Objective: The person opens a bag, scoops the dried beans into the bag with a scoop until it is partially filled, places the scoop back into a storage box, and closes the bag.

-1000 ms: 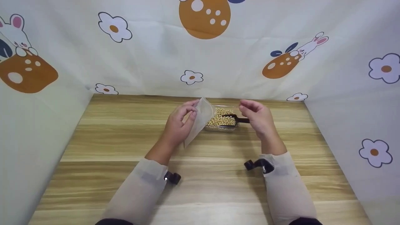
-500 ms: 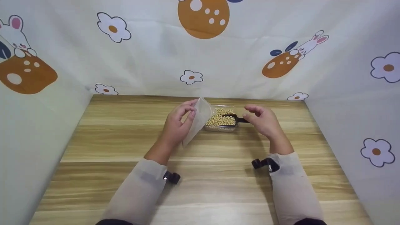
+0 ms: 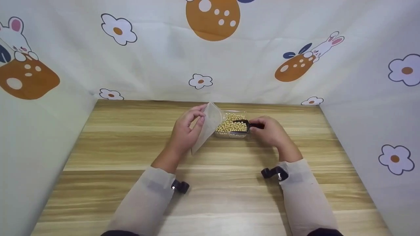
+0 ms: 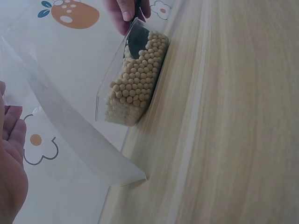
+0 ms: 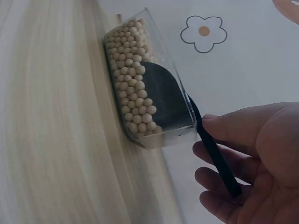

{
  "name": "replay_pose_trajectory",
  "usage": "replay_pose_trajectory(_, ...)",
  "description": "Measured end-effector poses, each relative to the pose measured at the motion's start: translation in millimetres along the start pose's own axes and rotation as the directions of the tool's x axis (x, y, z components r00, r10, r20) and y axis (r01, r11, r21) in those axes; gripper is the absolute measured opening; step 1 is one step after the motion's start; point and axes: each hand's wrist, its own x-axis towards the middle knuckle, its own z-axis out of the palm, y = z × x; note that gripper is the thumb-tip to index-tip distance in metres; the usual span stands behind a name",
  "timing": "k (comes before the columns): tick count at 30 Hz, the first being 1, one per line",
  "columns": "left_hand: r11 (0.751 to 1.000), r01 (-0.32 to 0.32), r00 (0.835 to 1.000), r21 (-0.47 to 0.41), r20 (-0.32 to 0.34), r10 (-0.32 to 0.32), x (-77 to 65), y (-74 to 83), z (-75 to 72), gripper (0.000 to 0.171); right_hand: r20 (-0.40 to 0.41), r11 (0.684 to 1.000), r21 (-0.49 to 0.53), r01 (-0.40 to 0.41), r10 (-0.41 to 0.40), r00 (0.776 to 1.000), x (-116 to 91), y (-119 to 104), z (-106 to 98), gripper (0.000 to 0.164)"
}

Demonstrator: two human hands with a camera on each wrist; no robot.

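The round beads are showing pale yellow in the head view and creamy beige in both wrist views, and their box is looking clear. The scoop is showing plain black, while the bag is looking milky white and translucent. The sleeves are appearing pale grey-beige, and the wrist cameras are showing black. The counter is displaying light-brown wood grain with darker streaks. The cloth is carrying a print on off-white: dark-outlined white flowers, white-spotted orange-brown fruits, navy leaves, and white rabbits with pink ears.
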Motion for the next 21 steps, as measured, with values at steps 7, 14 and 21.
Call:
replay_pose_trajectory(7,1.0,-0.005,1.0,-0.012,-0.002,0.005,-1.0,-0.8,0.4,0.015,0.001,1.0,-0.003,0.013,-0.013,1.0,2.0,2.8,3.2,0.031)
replay_pose_trajectory(14,1.0,-0.004,1.0,-0.008,-0.002,0.003,-0.5,-1.0,1.0,0.015,-0.006,1.0,0.029,0.006,-0.006,1.0,3.1,4.6,3.0,0.03)
replay_pose_trajectory(21,0.999,-0.016,1.0,-0.028,-0.016,0.015,-0.2,-1.0,1.7,0.013,0.001,0.997,0.072,-0.036,0.036,0.999,5.1,7.6,0.7,0.031)
